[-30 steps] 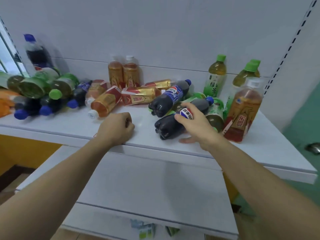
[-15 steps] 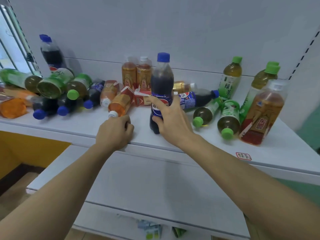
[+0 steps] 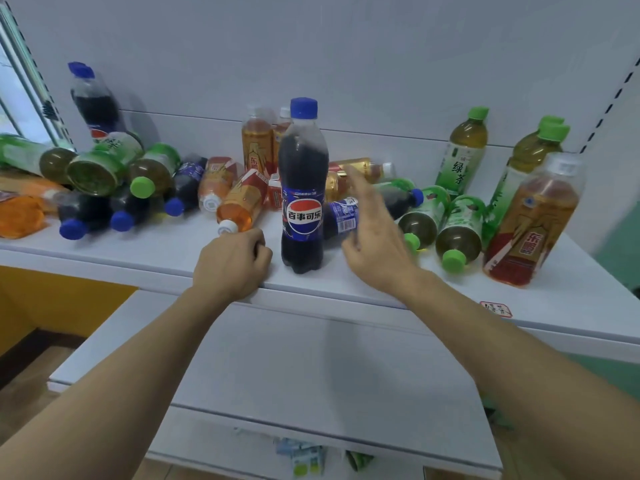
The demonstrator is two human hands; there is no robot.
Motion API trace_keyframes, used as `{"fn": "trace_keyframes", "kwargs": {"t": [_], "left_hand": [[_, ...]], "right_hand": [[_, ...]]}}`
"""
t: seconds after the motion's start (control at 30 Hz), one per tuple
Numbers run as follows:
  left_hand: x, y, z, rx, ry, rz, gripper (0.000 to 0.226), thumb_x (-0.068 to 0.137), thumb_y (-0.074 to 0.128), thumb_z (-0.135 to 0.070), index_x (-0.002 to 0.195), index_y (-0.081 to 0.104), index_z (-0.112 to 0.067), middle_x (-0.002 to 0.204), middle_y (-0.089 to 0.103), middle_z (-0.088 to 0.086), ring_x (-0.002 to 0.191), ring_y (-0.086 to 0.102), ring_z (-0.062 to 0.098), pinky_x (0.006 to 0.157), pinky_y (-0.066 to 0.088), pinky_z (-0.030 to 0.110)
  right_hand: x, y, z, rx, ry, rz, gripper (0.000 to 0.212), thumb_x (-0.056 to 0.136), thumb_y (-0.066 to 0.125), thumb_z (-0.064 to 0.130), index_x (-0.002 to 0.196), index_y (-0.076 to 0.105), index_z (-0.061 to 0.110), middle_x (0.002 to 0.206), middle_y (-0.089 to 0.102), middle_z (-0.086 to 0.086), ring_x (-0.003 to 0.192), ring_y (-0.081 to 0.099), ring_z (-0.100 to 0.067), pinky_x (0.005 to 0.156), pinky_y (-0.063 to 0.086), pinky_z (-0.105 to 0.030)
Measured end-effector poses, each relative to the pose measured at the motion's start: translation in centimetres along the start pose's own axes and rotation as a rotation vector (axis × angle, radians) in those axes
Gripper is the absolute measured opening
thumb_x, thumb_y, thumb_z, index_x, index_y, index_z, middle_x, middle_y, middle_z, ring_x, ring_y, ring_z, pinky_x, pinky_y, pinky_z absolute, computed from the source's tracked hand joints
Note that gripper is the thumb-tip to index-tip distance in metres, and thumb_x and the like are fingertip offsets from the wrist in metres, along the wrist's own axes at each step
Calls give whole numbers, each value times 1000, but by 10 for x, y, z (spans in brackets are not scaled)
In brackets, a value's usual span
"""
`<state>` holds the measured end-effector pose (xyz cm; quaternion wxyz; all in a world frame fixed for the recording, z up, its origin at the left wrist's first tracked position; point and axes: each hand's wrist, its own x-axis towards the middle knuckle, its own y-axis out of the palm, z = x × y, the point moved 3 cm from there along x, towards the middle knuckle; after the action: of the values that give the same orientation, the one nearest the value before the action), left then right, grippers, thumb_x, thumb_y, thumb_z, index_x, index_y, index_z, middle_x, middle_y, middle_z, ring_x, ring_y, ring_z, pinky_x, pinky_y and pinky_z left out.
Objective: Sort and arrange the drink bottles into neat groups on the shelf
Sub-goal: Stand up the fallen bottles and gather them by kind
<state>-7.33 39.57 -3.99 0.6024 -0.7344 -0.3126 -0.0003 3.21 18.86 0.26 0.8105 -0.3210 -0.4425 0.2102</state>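
Evenly and softly lit, faint shadows on the shelf (image 3: 346, 292); right hand (image 3: 374, 244) motion-blurred; wide-angle bowing at the edges.

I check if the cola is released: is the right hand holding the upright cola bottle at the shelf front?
No, the right hand is open beside the upright cola bottle, not touching it.
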Motion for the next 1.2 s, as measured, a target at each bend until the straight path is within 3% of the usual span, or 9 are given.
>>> {"fn": "trace_keyframes", "kwargs": {"t": [0.13,0.27,0.37,0.47,0.6,0.73,0.87,1.0,1.2], "left_hand": [[1,0,-1,8,-7,12,18,96,46,-36,90,60,-25,76,62,4,71,59,24,68,57,40],[0,0,0,-4,-14,15,18,95,46,-36,90,59,-25,77,62,4,71,59,24,68,58,40],[0,0,1,-3,-16,8,19,95,45,-36,89,59,-25,77,63,5,72,59,26,67,57,40],[0,0,1,-8,-18,-1,19,95,45,-33,89,60,-23,77,62,6,73,59,28,67,55,38],[0,-1,-1,3,-23,-2,20,96,45,-34,91,60,-23,80,63,7,75,59,27,66,53,37],[0,-1,-2,-10,-26,-2,20,96,44,-34,91,60,-23,79,63,6,74,59,25,67,55,38],[0,-1,-2,2,-29,2,20,97,45,-34,92,60,-23,79,62,5,74,59,23,64,50,33],[1,-1,-1,-9,-38,-7,20,97,45,-35,92,61,-23,81,63,5,75,60,23,68,56,37],[3,0,1,-12,-39,-10,20,98,45,-36,92,60,-25,82,64,3,75,60,20,68,56,36]], "right_hand": [[29,-5,-57,-633,111,286,99,80,70,7,157,14,32,162,21,-12,152,13,-37,120,18,-62],[55,-11,-66,-767,103,361,88,79,78,20,149,26,29,143,44,-13,137,36,-38,112,26,-68],[74,-31,-51,-703,67,422,85,69,84,43,134,33,28,127,56,-6,107,55,-30,94,46,-54],[98,-64,-27,-664,17,450,77,59,89,48,117,42,29,104,62,2,85,54,-23,69,41,-35],[136,-80,21,-724,-126,484,68,54,91,59,106,59,29,95,61,5,86,56,-23,68,43,-34],[162,-69,45,-604,-174,449,51,66,86,60,89,55,27,79,56,9,69,50,-14,60,34,-26],[184,-48,52,-377,-186,360,37,83,80,29,112,61,17,104,62,-2,89,58,-22,70,41,-27],[188,-26,51,-125,-159,320,61,78,85,40,126,53,19,108,60,0,85,58,-15,68,43,-18],[186,-22,40,81,-53,274,78,80,86,24,144,41,25,130,57,-2,105,61,-18,78,49,-18]]}}
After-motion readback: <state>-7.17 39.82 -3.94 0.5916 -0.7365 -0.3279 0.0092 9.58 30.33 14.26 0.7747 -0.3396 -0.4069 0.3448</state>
